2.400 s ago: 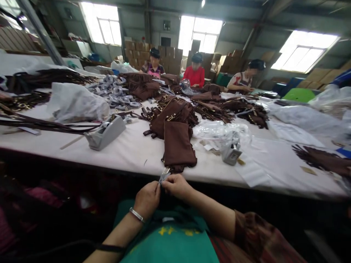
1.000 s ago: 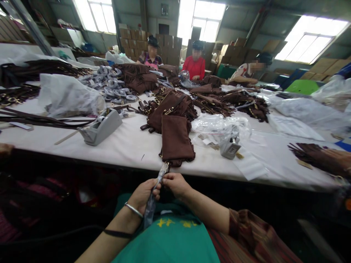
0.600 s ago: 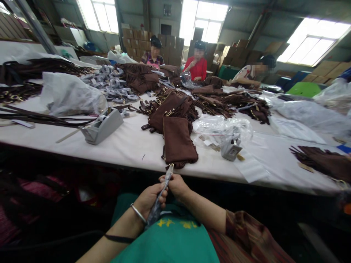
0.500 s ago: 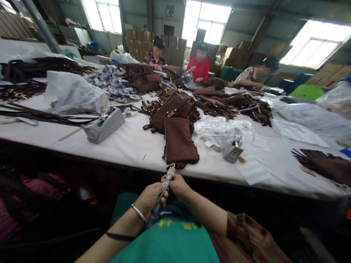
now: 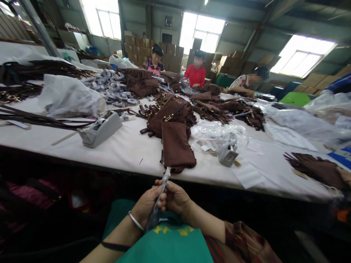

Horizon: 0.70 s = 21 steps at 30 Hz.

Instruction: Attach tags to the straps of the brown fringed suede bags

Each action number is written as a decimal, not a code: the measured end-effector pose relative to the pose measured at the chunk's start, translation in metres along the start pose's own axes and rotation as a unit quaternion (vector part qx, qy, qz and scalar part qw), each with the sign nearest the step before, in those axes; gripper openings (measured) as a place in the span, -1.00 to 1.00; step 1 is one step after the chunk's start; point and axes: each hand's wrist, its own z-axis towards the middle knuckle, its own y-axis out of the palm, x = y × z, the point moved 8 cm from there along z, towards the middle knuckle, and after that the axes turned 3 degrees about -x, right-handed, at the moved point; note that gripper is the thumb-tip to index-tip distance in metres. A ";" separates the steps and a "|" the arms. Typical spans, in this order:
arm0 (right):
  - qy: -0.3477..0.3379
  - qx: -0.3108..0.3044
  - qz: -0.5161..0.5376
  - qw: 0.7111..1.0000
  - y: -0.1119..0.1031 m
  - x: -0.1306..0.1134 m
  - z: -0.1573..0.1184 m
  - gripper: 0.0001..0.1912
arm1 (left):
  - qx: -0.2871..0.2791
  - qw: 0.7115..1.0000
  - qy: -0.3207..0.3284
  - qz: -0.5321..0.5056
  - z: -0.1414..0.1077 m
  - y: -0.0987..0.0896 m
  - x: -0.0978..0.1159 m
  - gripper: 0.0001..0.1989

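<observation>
A dark strap wrapped in thin clear plastic (image 5: 155,215) runs from my lap up to the table's front edge. My left hand (image 5: 149,204) is closed around it at mid-length. Just above, my right hand (image 5: 177,198) pinches it from the other side, the two hands touching or nearly so. The wrapped upper end meets a gold-coloured clasp at the near corner of a brown fringed pouch (image 5: 177,144), which lies flat at the table edge. Behind that pouch, more brown fringed bags (image 5: 156,118) are heaped.
A grey tape dispenser (image 5: 100,129) stands to the left and a smaller one (image 5: 228,155) to the right, beside crumpled clear plastic bags (image 5: 208,129). Rolled, wrapped straps (image 5: 109,86) are piled at back left. Several people work across the table (image 5: 123,153). A brown fringed piece (image 5: 315,168) lies far right.
The whole view has shifted slightly, so the table sits a little lower and further left. Both hands keep their hold on the wrapped strap, with a small change in the right hand's fingers.
</observation>
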 end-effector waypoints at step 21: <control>-0.111 0.266 -0.223 0.931 -0.072 -0.073 -0.070 -0.52 | 0.077 0.593 0.236 0.766 0.041 0.009 0.151 -0.70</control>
